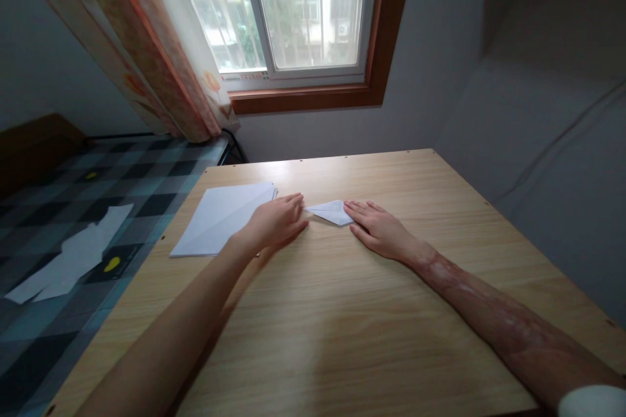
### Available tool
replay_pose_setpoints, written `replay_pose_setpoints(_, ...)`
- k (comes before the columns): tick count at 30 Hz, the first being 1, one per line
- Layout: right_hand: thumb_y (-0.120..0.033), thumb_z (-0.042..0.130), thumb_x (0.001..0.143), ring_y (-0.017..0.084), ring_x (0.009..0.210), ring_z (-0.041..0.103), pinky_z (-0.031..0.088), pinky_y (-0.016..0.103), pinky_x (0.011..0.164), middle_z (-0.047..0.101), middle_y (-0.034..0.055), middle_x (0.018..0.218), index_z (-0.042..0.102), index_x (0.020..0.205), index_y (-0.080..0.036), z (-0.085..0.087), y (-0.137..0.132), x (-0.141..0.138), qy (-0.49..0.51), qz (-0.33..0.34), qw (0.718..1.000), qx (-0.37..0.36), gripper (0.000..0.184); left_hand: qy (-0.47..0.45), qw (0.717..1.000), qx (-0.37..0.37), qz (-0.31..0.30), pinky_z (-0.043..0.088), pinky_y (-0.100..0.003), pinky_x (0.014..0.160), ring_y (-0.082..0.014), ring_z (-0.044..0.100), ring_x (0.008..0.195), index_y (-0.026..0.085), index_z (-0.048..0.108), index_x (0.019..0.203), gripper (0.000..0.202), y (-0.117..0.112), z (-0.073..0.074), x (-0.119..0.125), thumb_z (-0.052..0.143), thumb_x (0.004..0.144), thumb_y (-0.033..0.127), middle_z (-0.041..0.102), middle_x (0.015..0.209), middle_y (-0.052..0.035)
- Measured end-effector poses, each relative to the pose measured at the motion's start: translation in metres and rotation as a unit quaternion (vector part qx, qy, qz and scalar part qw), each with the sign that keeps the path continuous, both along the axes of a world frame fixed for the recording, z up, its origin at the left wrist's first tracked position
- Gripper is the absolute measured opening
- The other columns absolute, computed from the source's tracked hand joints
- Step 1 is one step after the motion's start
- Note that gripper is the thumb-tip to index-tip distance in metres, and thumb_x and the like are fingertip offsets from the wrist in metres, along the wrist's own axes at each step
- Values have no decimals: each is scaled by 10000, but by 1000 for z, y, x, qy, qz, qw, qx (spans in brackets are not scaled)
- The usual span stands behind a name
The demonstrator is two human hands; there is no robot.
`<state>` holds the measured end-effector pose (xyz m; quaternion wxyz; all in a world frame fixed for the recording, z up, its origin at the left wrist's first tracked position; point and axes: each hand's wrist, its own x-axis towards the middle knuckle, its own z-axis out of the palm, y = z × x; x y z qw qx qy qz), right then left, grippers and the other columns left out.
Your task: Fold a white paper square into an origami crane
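A small folded white paper (331, 212), narrow and pointed at its left end, lies on the light wooden table (313, 300) between my hands. My right hand (384, 231) rests flat, its outstretched fingertips touching the paper's wider right end. On the other side, my left hand (280, 218) is beside the pointed tip, fingers extended and thumb apart from them. Whether it touches the tip I cannot tell. Behind my left wrist is a stack of white paper sheets (220, 215), partly covered by that hand and forearm.
To the left is a bed with a checked cover (29, 345), and torn or cut white paper pieces (73, 260) lie on it. A window (308, 13) with a wooden frame and a patterned curtain (132, 32) are beyond the table. A grey wall (552, 163) runs along the right side.
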<state>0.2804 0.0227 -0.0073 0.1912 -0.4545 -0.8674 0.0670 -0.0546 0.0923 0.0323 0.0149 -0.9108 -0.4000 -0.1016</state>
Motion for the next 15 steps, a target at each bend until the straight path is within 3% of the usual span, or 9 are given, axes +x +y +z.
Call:
replay_pose_setpoints(6, -305, 477, 1116, 285, 1642, 438, 326, 552, 1370, 454, 126, 1754, 482, 1698, -183, 2, -1, 0, 4, 3, 1000, -11, 594, -40, 994, 73, -75, 614, -342, 847, -236, 791, 1017, 241, 781, 1217, 283, -3, 0, 10, 557, 1105, 372, 810, 1278, -73)
replay_pose_setpoints(9, -312, 483, 1114, 286, 1639, 444, 323, 552, 1371, 460, 121, 1752, 488, 1695, -187, 1, -1, 1, 9, 2, 1000, -11, 594, -31, 990, 91, -99, 588, -295, 766, -195, 778, 927, 227, 790, 1056, 326, -5, -5, 11, 487, 1142, 312, 829, 1147, -61)
replay_pose_setpoints(15, -305, 502, 1109, 279, 1626, 465, 339, 546, 1360, 480, 115, 1743, 497, 1689, -214, 0, 0, 1, 22, 1, 1000, -4, 587, -51, 989, 116, -83, 584, -292, 759, -195, 771, 937, 218, 776, 1107, 294, -4, -12, 9, 499, 1146, 306, 825, 1164, -74)
